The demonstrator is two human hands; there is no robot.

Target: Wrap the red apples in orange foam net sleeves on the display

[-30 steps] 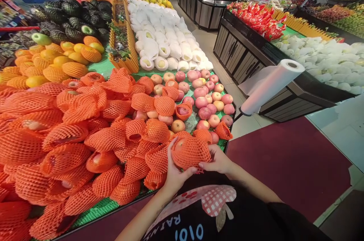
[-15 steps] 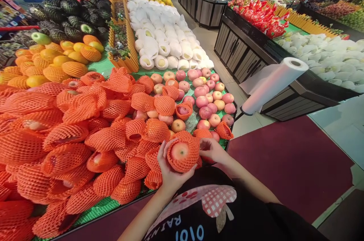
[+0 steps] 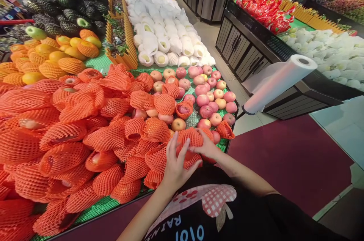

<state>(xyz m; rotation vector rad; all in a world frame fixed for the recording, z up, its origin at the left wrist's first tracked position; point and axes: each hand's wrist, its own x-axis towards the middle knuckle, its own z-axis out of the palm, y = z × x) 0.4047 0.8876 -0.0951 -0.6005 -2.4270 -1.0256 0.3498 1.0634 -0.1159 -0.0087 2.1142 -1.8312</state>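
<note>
Right hand (image 3: 209, 147): fingers and thumb closed around a net-sleeved fruit (image 3: 193, 137), low over the near side of the sleeved heap (image 3: 109, 140); a light, even grip would probably best spare flesh and netting. Left hand (image 3: 176, 169): fingers spread wide beside it, contact uncertain. The forearms (image 3: 248, 180) converge on the fruit. Beyond: bare apples (image 3: 202, 100), then white-wrapped fruit (image 3: 175, 45).

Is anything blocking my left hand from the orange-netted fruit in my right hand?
Nothing visible. The left hand is spread beside the orange-netted fruit, the right hand grasps it, and more orange netting shows below, not between.
</note>
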